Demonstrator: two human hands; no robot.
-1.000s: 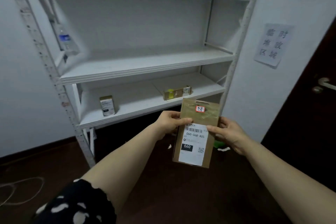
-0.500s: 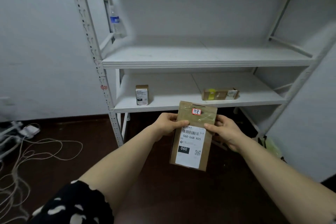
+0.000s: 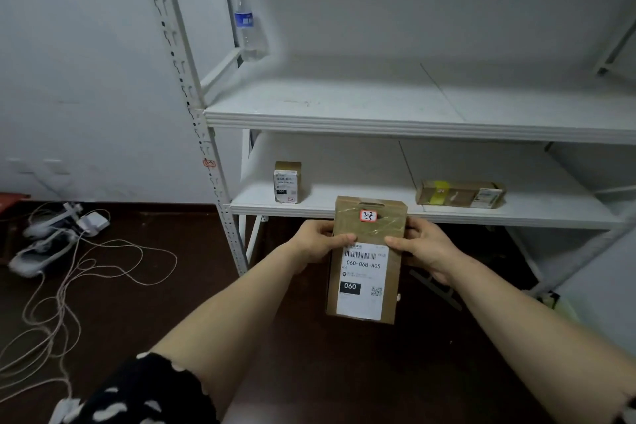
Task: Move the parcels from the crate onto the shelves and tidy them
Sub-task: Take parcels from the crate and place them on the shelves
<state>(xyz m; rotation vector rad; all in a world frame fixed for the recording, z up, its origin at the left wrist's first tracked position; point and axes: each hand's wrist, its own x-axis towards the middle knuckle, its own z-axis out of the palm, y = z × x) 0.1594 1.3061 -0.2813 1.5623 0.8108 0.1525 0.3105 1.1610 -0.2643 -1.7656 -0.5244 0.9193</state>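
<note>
Parcel [image 3: 364, 262] carried nearer lower shelf [image 3: 550, 203] — top edge now overlaps shelf front. Left hand [image 3: 320, 241] and right hand [image 3: 426, 248] pinch its upper sides (thumbs on front). Small box [image 3: 287, 182] beyond left hand, flat box [image 3: 461, 194] beyond right.

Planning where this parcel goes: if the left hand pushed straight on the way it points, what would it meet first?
Probably the front edge of the lower shelf, just right of the small upright box. The left hand holds the parcel in front of it; depth is unclear.
</note>
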